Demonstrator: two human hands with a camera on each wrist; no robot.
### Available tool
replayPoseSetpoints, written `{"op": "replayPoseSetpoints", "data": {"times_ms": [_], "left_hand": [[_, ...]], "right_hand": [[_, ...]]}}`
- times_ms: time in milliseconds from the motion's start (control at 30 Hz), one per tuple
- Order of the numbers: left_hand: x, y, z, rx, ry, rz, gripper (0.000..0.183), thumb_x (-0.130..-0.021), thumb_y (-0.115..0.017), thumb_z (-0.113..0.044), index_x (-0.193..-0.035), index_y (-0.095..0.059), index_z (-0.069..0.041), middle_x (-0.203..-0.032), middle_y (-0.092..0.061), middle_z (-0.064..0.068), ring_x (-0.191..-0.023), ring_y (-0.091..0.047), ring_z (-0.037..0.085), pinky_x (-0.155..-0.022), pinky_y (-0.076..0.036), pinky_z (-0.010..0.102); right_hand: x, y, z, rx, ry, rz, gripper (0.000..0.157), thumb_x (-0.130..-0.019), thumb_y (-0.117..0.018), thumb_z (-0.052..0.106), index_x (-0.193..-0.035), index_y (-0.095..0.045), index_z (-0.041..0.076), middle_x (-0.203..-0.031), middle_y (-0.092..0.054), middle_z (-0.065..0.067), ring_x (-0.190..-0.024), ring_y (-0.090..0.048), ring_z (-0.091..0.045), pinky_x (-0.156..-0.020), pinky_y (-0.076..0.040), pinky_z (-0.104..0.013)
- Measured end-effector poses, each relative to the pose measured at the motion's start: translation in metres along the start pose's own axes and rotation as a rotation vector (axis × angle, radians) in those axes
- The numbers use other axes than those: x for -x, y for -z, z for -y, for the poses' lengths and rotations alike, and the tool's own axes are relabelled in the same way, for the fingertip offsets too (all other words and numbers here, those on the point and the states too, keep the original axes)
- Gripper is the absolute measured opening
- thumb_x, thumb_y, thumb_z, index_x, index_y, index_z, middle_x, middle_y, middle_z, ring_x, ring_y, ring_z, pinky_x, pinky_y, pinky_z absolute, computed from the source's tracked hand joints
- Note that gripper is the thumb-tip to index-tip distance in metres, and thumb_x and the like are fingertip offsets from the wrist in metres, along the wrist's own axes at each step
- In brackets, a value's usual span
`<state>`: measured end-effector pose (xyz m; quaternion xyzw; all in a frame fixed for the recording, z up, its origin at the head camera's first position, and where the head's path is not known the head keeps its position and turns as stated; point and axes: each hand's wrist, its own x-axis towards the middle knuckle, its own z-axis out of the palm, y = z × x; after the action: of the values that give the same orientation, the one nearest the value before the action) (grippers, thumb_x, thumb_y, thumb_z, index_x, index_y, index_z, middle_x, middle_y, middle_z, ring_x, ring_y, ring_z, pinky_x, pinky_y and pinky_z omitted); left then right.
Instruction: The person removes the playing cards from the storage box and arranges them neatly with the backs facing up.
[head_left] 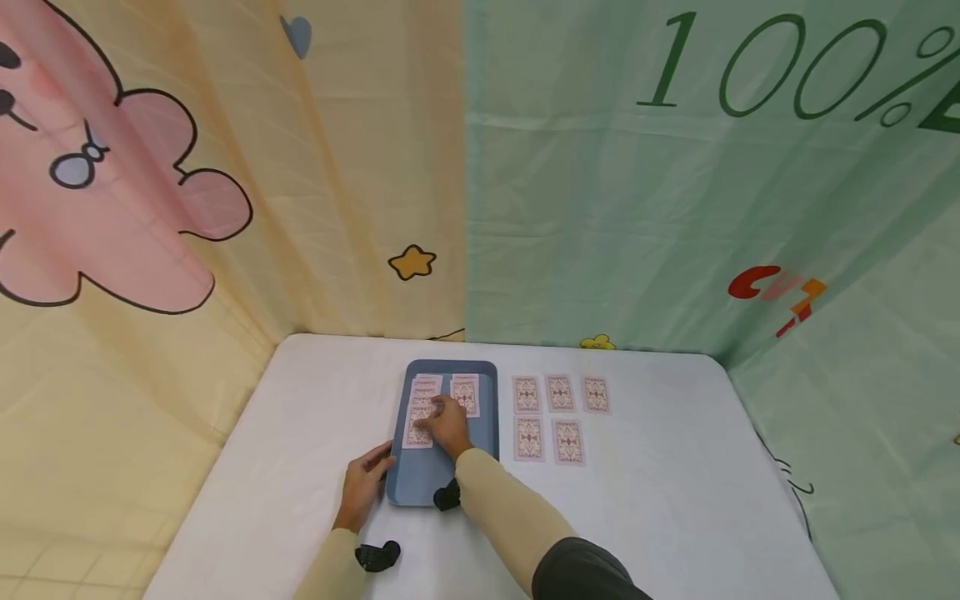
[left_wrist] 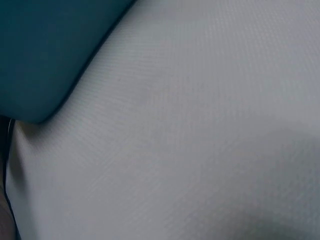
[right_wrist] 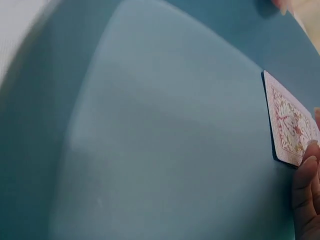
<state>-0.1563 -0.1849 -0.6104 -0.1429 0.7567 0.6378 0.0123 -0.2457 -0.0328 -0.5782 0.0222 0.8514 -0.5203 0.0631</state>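
A blue-grey tray (head_left: 420,487) lies on the white-covered table with patterned playing cards face down in two overlapping columns. My left hand (head_left: 362,483) holds the tray's left edge, thumb and fingertips at the rim. In the left wrist view only a corner of the tray (left_wrist: 45,55) shows. Reaching over the tray, my right hand (head_left: 450,425) pinches the lowest playing card (head_left: 418,433) of the left column. The right wrist view shows its fingers (right_wrist: 304,187) at the edge of that card (right_wrist: 289,122). Another card (head_left: 465,398) lies in the tray's upper right.
To the right of the tray, several cards (head_left: 527,394) lie face down on the table (head_left: 660,483) in two rows. Printed curtains (head_left: 585,208) hang behind and beside the table. Both wrists wear dark straps (head_left: 377,556).
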Motion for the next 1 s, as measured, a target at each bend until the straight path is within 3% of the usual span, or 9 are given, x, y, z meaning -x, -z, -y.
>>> {"op": "replayPoseSetpoints", "data": {"times_ms": [567, 767, 1000], "left_hand": [[0.0016, -0.0001, 0.0005, 0.01, -0.003, 0.008, 0.039, -0.093, -0.058, -0.007, -0.13, -0.057, 0.005, -0.131, -0.057, 0.023, -0.122, -0.053, 0.036, -0.102, -0.043, 0.05], [0.0028, -0.0008, 0.0004, 0.001, -0.004, 0.005, 0.038, -0.094, -0.058, -0.007, -0.13, -0.056, 0.006, -0.132, -0.056, 0.023, -0.123, -0.052, 0.036, -0.102, -0.042, 0.05], [0.0037, -0.0011, 0.0004, -0.011, -0.014, 0.008, 0.039, -0.095, -0.057, -0.008, -0.131, -0.056, 0.006, -0.132, -0.056, 0.023, -0.122, -0.053, 0.036, -0.101, -0.044, 0.049]], "right_hand": [[-0.003, -0.0091, -0.003, 0.141, -0.081, 0.012, 0.055, -0.069, -0.086, 0.01, -0.118, -0.062, 0.0, -0.08, -0.058, -0.004, -0.074, -0.051, -0.017, -0.066, -0.05, -0.03], [0.0004, -0.0074, -0.0009, 0.159, -0.052, 0.021, 0.049, -0.066, -0.088, 0.01, -0.107, -0.063, 0.001, -0.083, -0.059, -0.003, -0.073, -0.053, -0.016, -0.069, -0.051, -0.031], [0.0036, -0.0082, -0.0009, 0.183, -0.002, -0.013, 0.045, -0.063, -0.089, 0.008, -0.096, -0.06, 0.003, -0.087, -0.05, -0.004, -0.075, -0.049, -0.017, -0.071, -0.048, -0.031]]}}
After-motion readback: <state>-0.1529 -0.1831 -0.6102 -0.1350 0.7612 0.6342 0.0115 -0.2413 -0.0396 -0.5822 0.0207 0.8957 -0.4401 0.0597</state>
